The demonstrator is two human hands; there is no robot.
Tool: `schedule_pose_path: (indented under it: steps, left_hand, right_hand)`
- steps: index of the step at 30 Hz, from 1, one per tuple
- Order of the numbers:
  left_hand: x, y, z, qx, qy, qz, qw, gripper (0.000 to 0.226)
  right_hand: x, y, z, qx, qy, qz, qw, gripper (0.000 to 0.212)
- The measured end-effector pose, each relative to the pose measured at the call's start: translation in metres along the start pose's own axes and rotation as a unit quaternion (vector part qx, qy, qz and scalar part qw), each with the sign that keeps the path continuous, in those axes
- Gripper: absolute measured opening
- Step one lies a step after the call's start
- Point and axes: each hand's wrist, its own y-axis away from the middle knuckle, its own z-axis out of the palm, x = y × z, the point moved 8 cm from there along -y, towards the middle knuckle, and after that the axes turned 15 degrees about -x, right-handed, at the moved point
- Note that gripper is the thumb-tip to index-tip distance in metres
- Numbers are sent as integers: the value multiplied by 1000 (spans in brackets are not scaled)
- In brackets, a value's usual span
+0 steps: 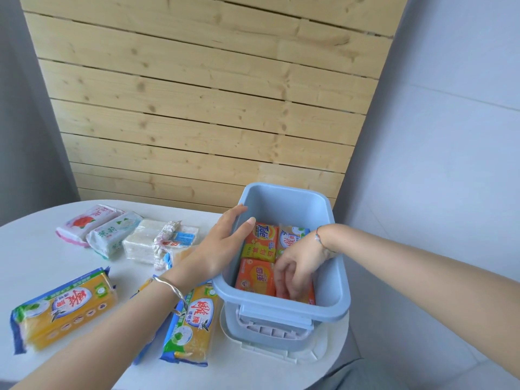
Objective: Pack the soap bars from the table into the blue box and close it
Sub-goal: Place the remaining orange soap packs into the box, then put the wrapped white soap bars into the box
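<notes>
Blue box (284, 308), set on its white lid (270, 353) at the table (42, 249) edge with four soap bars (260, 242) inside, may overfill from the bulky bars (67, 308) outside; left hand (222, 246) fingers straight on its rim, right hand (298, 263) fingers bent onto one bar, grip indeterminate.

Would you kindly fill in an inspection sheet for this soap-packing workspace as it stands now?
Surface: white table with a rounded edge.
Job's things: blue box is open, with four bars visible inside, among them a Tide bar. A white lid-like panel lies under the box. Several wrapped soap bars are on the table, including a yellow bar and a pink bar.
Clutter: nothing seen.
Hands: left hand rests on the box's left rim. Right hand is inside the box with fingers on a bar; grip unclear.
Cables: nothing seen.
Surroundings: wooden slat panel, white wall.
</notes>
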Motion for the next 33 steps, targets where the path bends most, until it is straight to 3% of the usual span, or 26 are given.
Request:
schedule_pose_path:
  steps: [4, 11, 17, 20, 23, 27, 33]
  left_hand:
    - [-3, -1, -2, 10, 23, -4, 1000, 45]
    - [-8, 22, -20, 59, 15, 1, 998, 32]
    - [-38, 59, -81, 111, -43, -42, 992, 34]
    - [-53, 72, -121, 146, -64, -63, 985, 34]
    - [-74, 80, -158, 174, -72, -96, 977, 37]
    - [-106, 83, -192, 181, -71, -123, 973, 37]
    - [-137, 71, -206, 189, -67, -145, 969, 38]
  right_hand:
    - [-11, -16, 6, 46, -37, -35, 998, 12]
    - [-22, -11, 5, 122, -133, -93, 979, 35]
    - [-58, 49, -51, 294, -171, -222, 914, 12]
    - [-89, 55, -78, 342, -165, -261, 888, 13]
    - [-121, 37, -106, 355, -123, -240, 895, 40]
    - [-151, -25, -134, 255, -43, -121, 958, 96]
    - [-163, -100, -159, 190, 61, 30, 979, 127]
